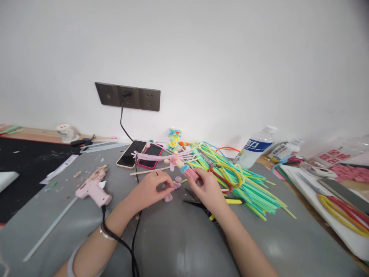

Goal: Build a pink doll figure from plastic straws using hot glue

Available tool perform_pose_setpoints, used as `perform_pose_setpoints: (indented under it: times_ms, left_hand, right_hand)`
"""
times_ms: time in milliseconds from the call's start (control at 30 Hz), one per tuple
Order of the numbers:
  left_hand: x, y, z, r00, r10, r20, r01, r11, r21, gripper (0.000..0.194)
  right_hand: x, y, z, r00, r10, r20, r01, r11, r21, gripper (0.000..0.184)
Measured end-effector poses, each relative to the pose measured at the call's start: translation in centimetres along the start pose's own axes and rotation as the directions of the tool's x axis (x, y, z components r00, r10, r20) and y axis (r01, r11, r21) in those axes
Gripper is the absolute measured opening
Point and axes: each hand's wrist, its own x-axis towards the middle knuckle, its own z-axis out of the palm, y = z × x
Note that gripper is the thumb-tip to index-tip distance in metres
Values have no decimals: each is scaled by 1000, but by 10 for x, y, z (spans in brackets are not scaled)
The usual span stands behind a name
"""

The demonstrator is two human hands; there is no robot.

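My right hand [210, 189] pinches a small pipe-cleaner doll [185, 168] by its pink lower end. The doll is tilted, with a blue band round its middle and a yellowish-pink top. The thumb and forefinger of my left hand [152, 188] close into a ring. Small fuzzy purple pieces [177, 184] lie right at those fingertips, and whether one is gripped I cannot make out. Under my right hand lie black-and-yellow pliers [235, 201], partly hidden. Behind the doll stretches a bundle of light-purple pipe cleaners [152, 157].
A pink glue gun [95, 192] with a black cord lies to the left. Two phones [131, 154] rest near the wall. Green and yellow pipe cleaners [259, 196] spread to the right, before a plastic bottle [256, 146]. Scissors [343, 207] lie at far right.
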Motion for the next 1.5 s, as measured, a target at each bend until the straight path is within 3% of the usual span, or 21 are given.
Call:
perform_pose_setpoints:
  times_ms: [133, 333, 400, 500, 733, 1000, 1267, 1367, 1500]
  left_hand:
    - [3, 2, -5, 983, -122, -135, 103, 985, -140, 14]
    - [8, -5, -7, 901, -275, -335, 127, 907, -402, 23]
    - [8, -6, -6, 900, -305, -311, 136, 875, -464, 25]
    - [8, -7, -3, 923, -335, -191, 178, 810, -559, 27]
    - [7, -9, 2, 933, -359, -37, 246, 708, -662, 36]
    - [5, -8, 2, 941, -340, 8, 255, 691, -676, 36]
    - [5, -10, 3, 931, -360, 50, 286, 638, -715, 39]
    - [6, -6, 1, 935, -354, 32, 270, 650, -710, 38]
    - [7, -4, -2, 943, -323, -80, 198, 738, -645, 38]
  right_hand:
    - [-20, -2, 6, 998, -19, -53, 14, 995, -103, 20]
    - [-65, -9, 16, 984, -90, -153, 60, 980, -190, 13]
    - [-77, -15, 21, 981, -95, -167, 60, 978, -199, 10]
    - [-90, -23, 30, 983, -66, -171, 31, 980, -199, 8]
    - [-99, -29, 35, 982, 37, -184, -68, 983, -168, 14]
    - [-102, -24, 36, 958, 56, -281, -117, 972, -206, 17]
    - [-100, -25, 40, 958, 98, -271, -184, 932, -313, 23]
    - [-101, -21, 41, 954, 120, -275, -206, 928, -310, 26]
    - [-104, -17, 43, 954, 135, -267, -214, 932, -293, 30]
